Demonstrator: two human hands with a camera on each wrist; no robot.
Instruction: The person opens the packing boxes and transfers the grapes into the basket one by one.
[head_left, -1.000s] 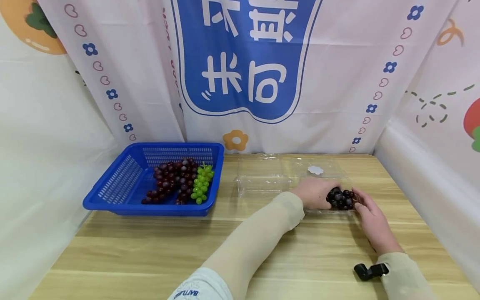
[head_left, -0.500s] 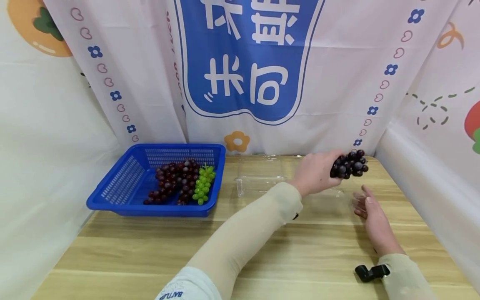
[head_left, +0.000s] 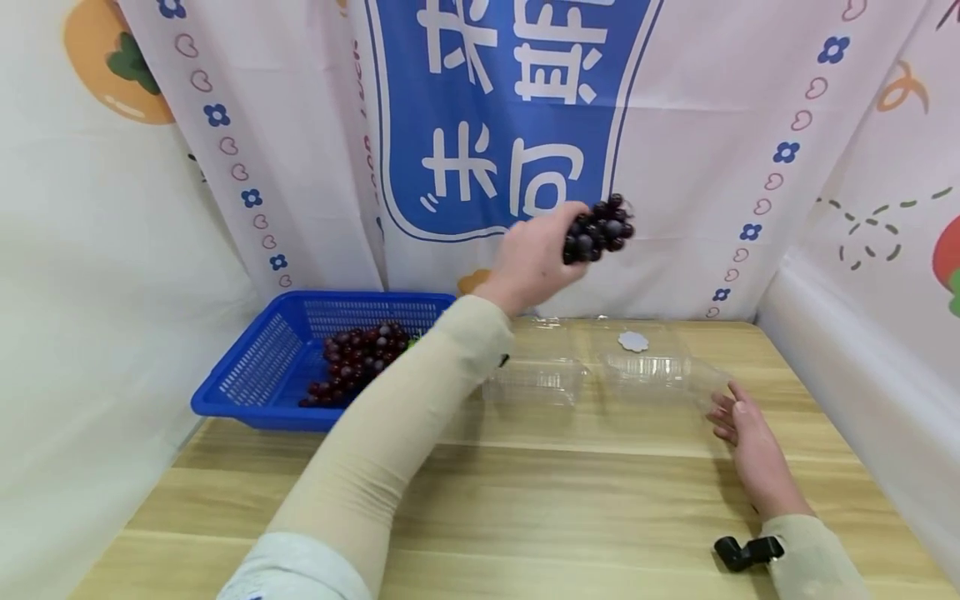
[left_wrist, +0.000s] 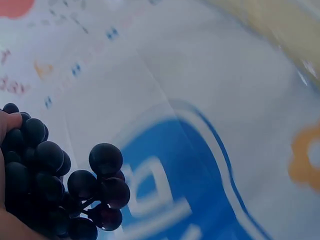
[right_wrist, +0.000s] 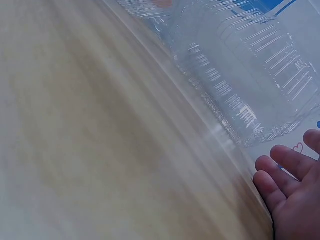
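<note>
High over the table, my left hand grips a bunch of black grapes. The left wrist view shows the same grapes with a fingertip against them. My right hand is at the table's right side, fingers relaxed and holding nothing. Just left of its fingertips is a clear plastic clamshell box, lid raised, with a white label. In the right wrist view, the fingers are close to the clear box. A second clear box is beside it, partly behind my left arm.
A blue plastic basket is at the table's left with dark red grapes inside. Green grapes there are mostly hidden by my left sleeve. A printed cloth hangs behind the wooden table.
My left hand has lifted the black grapes out of the right-hand clear box and carried them up and left. My right hand has let go and stays near the box.
</note>
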